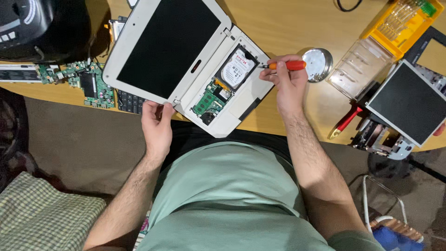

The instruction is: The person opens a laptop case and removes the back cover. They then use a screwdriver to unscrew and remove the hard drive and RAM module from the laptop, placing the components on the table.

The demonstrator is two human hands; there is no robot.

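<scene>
Already opened, the white laptop (186,60) lies at the near edge of the wooden desk (278,28), overhanging toward the person's lap, with its bottom panel off. In the exposed bay sit a hard drive (237,69) and, just nearer the person, a green memory board (207,101). The right hand (289,81) is clenched around an orange-handled screwdriver (285,65), whose tip rests at the bay's edge just right of the drive. The left hand (157,126) grips the laptop's near edge, steadying it. Judging by this, the cover stage is done, while the drive and memory are still seated, so removing internals remains.

Right of the laptop stands a small round metal dish (318,62) that seems to hold screws; beyond it are a yellow bit case (399,21) with its clear lid open and another dismantled grey device (404,104), with a red-handled tool (346,122) beside it. Left of the laptop lie loose green circuit boards (88,81).
</scene>
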